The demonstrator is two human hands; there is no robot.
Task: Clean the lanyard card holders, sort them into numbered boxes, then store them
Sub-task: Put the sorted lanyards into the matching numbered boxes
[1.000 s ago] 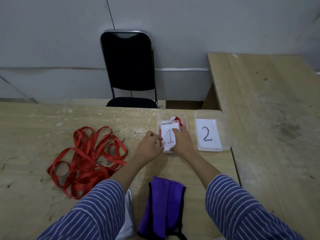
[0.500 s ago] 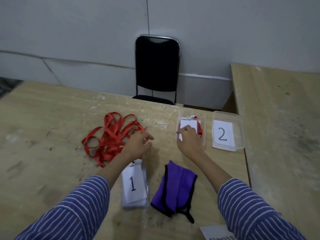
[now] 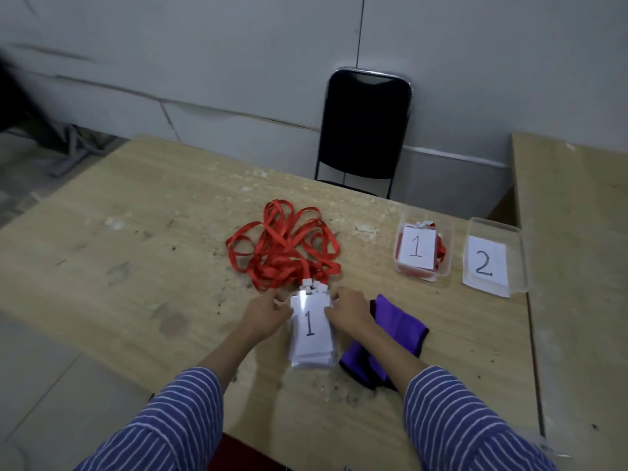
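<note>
Both hands meet at the top of a stack of card holders (image 3: 311, 331) lying on the wooden table (image 3: 136, 266); the top card reads "1". The left hand (image 3: 265, 316) and right hand (image 3: 346, 312) each pinch an upper corner, though the fingertips are partly hidden behind the plastic. The red lanyards (image 3: 283, 248) lie tangled just beyond. A purple cloth (image 3: 390, 338) sits beside the right wrist, partly covered by it. Box 1 (image 3: 423, 254) holds a card and red strap; box 2 (image 3: 492, 261) stands beside it.
</note>
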